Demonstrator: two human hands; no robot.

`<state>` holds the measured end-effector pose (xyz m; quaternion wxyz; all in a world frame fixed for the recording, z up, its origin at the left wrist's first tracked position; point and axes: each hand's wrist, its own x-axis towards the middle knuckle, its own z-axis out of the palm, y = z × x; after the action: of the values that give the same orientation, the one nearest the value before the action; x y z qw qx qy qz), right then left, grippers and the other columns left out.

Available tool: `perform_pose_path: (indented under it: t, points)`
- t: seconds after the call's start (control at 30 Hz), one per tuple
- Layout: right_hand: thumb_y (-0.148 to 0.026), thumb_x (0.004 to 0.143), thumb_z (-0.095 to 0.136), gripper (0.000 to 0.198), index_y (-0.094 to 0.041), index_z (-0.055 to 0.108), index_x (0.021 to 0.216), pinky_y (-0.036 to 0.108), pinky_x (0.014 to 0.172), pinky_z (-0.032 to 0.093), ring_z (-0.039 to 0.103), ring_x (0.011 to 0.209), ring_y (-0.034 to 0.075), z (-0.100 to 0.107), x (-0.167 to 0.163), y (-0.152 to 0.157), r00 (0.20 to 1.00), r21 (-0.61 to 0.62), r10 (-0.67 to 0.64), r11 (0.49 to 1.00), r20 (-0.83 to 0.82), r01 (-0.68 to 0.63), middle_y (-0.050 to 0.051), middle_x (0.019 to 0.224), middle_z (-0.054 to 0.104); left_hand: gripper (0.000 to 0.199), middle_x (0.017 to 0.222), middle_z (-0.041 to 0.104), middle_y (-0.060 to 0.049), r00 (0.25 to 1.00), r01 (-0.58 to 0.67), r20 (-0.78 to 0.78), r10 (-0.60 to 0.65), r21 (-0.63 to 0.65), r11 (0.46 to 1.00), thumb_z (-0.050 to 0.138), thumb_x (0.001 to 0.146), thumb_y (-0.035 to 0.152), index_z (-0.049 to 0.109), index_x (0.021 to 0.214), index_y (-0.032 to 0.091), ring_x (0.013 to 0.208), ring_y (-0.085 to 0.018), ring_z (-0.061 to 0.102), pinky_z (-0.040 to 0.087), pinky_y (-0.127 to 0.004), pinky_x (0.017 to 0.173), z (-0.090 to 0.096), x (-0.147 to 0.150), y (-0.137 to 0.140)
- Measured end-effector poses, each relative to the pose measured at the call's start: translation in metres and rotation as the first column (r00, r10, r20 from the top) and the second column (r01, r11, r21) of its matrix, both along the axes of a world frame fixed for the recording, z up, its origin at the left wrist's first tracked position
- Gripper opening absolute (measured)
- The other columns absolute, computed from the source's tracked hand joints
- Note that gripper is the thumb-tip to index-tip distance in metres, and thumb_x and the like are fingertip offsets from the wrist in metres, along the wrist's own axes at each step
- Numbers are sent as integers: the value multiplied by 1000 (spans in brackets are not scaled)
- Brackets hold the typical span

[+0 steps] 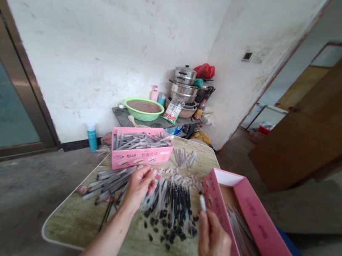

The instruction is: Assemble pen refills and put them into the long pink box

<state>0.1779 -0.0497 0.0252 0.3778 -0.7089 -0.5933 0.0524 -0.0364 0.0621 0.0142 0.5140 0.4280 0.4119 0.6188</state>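
Observation:
My right hand [214, 242] grips a whitish pen tube [202, 202] with a dark tip, pointing up and away beside the right-hand pink box. My left hand [140, 183] hovers over the middle of the table, thumb and fingers pinched together; whatever is between them is too small to make out. Below and between the hands lie black pen parts [176, 198] in a row, with small black caps [169, 233] scattered nearer me. Small clear pieces [193, 182] are spread behind the row. To the left lies a pile of greyish tubes [112, 183].
A pink box [141, 157] full of grey tubes stands at the table's back left. Another, longer pink box [254, 216] on the right holds some clear tubes. Behind are a green basin [142, 115] and stacked steel pots [182, 89] on a low dark table.

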Motion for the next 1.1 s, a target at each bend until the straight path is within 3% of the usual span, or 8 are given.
perform_pose_path:
  t: [0.13,0.23,0.37,0.53,0.63,0.73,0.9,1.1]
  points:
    - [-54,89,34,50,-21,67,106,34,56,42,66,68,31,35,65,18,861,-179,-347,884,372,433,17,76,71,24,61,64,0,940,51,-335,-64,-48,998,54,81,38,61,89,16,42,-11,54,36,-18,34,-15,24,18]
    - [-48,89,36,42,-23,69,97,37,61,44,67,79,33,39,97,30,836,-360,-275,806,474,470,16,87,71,14,51,58,3,893,54,-441,-87,-87,995,54,79,30,60,77,17,39,-11,53,36,-18,35,-30,51,37]
    - [-43,89,37,39,-21,70,89,37,66,45,67,85,31,27,107,34,860,-419,-212,803,465,424,16,90,72,10,47,53,4,888,36,-453,-80,-105,994,57,77,19,57,67,16,40,-12,55,41,-19,40,-43,74,61]
    - [-44,89,39,40,-20,67,104,33,61,44,68,78,29,32,70,28,869,-131,-310,914,386,384,14,92,72,6,56,60,1,888,10,-457,-42,-72,997,57,78,15,61,74,14,49,-14,62,48,-21,47,-51,69,71]
    - [-40,89,43,34,-20,68,100,27,65,44,69,73,22,25,27,31,981,-54,-83,994,173,94,9,86,74,21,75,69,-5,898,-31,-439,20,-18,999,46,87,18,63,100,14,59,-15,67,53,-26,56,-52,56,54]
    - [-30,90,44,26,-22,69,94,23,67,44,69,78,19,1,-18,44,978,-179,121,980,170,-90,5,85,74,35,98,70,-9,916,-114,-370,158,138,984,39,92,25,53,124,19,70,-17,69,56,-30,67,-55,41,21]
    - [-24,86,52,15,-22,67,87,22,59,41,70,77,20,-39,-69,77,953,-330,160,942,259,-68,5,78,74,39,104,69,-10,885,-184,-350,308,345,920,38,95,33,52,128,21,78,-19,69,57,-34,73,-68,27,-28]
    - [-23,89,46,20,-16,64,85,23,59,43,70,73,21,-54,-86,93,933,-382,141,924,332,-4,11,75,73,37,106,69,-10,846,-185,-387,365,430,884,37,95,25,51,129,20,83,-19,69,56,-34,76,-77,24,-31]
